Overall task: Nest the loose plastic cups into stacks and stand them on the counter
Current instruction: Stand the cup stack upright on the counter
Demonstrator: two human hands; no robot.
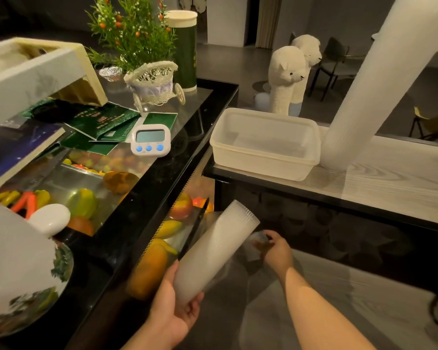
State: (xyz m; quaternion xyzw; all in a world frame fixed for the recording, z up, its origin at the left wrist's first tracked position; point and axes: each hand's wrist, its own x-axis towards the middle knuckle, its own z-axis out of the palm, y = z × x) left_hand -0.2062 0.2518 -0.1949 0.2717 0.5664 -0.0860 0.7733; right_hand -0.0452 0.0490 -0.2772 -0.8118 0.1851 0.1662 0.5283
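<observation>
A white ceramic vase (15,269) with a painted landscape is occupying the near left corner of the black glass-topped counter (162,170). Fruit (84,200) is showing under the glass. Further along, a white digital timer (151,139) is standing just beside green packets (104,125), with a white wicker cart planter (154,84) behind it.

The left hand (172,311) is reaching up from the lower edge, palm turned upward, fingers and thumb curling round the base of a short cup stack (215,248). The stack is tilting up and to the right, rims uppermost, held below counter height.

The right hand (276,251) is extending forward on a straight forearm, just right of the stack's rim. Its fingers are pinching a single clear cup (259,238), which is blurred.

On the pale wood-grain counter (390,178) to the right, a translucent plastic tub (266,145) is sitting near the edge. Just beside it, a tall cup stack (379,84) is standing on the counter, leaning up toward the top right.
</observation>
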